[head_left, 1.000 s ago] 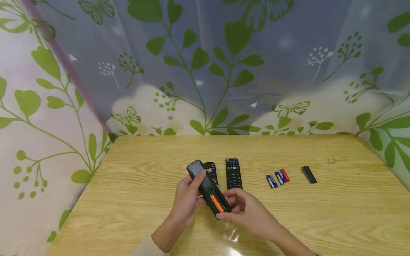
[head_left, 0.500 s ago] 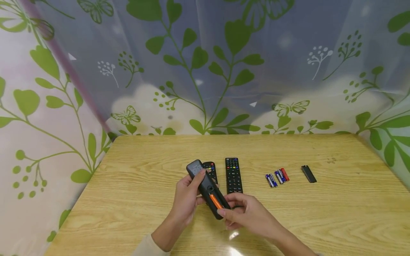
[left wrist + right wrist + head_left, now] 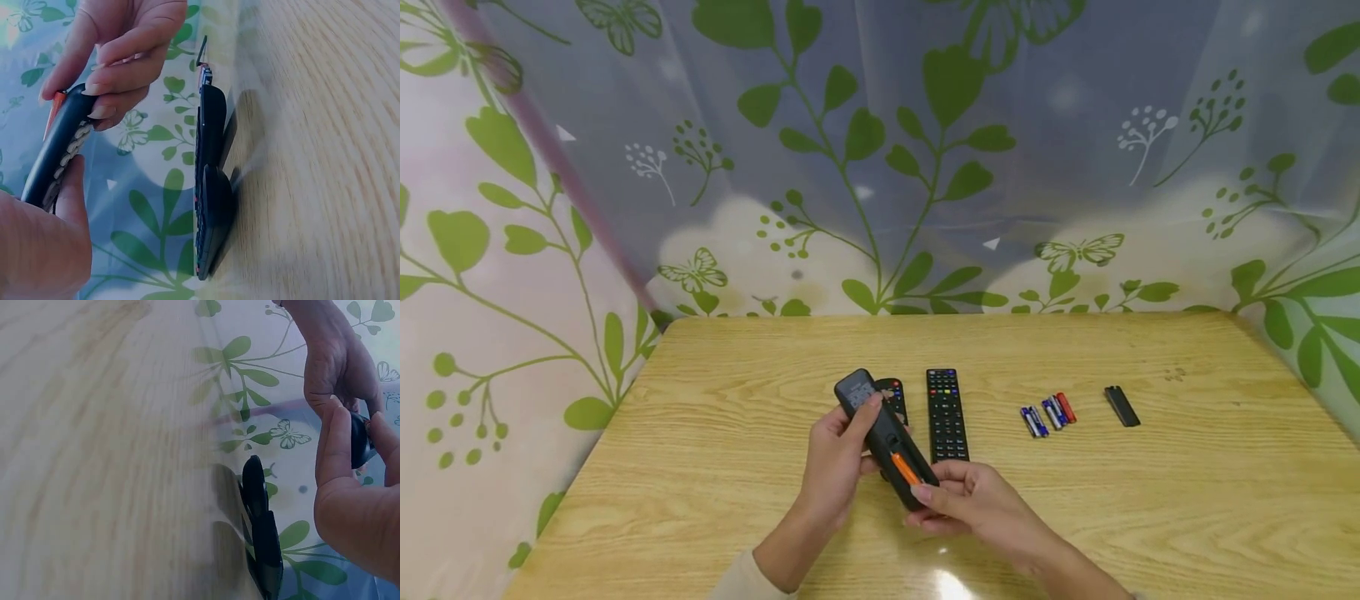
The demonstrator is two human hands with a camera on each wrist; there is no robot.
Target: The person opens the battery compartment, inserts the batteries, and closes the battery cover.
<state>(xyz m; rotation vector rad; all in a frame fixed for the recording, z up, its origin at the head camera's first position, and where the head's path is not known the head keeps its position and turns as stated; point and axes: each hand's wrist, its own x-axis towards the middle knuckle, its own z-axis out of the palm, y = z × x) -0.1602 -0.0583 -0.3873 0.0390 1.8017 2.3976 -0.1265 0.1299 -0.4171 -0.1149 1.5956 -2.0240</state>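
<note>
My left hand (image 3: 835, 462) grips a black remote control (image 3: 880, 421), back side up, with the thumb on its back. In its uncovered battery compartment lies an orange battery (image 3: 906, 468). In the left wrist view the orange battery (image 3: 55, 112) stands out at an angle from the remote's back. My right hand (image 3: 977, 500) holds the remote's near end, thumb at the battery's lower end and curled fingers against the underside. In the right wrist view the remote (image 3: 359, 440) shows between the right hand's thumb and fingers; the battery is hidden there.
Two more black remotes lie buttons up: one (image 3: 947, 412) in the middle, one (image 3: 893, 392) partly hidden behind the held remote. Right of them are several blue-and-silver batteries (image 3: 1034, 422), a red battery (image 3: 1066, 407) and a black battery cover (image 3: 1122, 406) on the wooden table (image 3: 1187, 500).
My right hand has shifted slightly down around the remote's near end, its thumb now covering the battery's lower end. My left hand keeps its grip, almost still.
</note>
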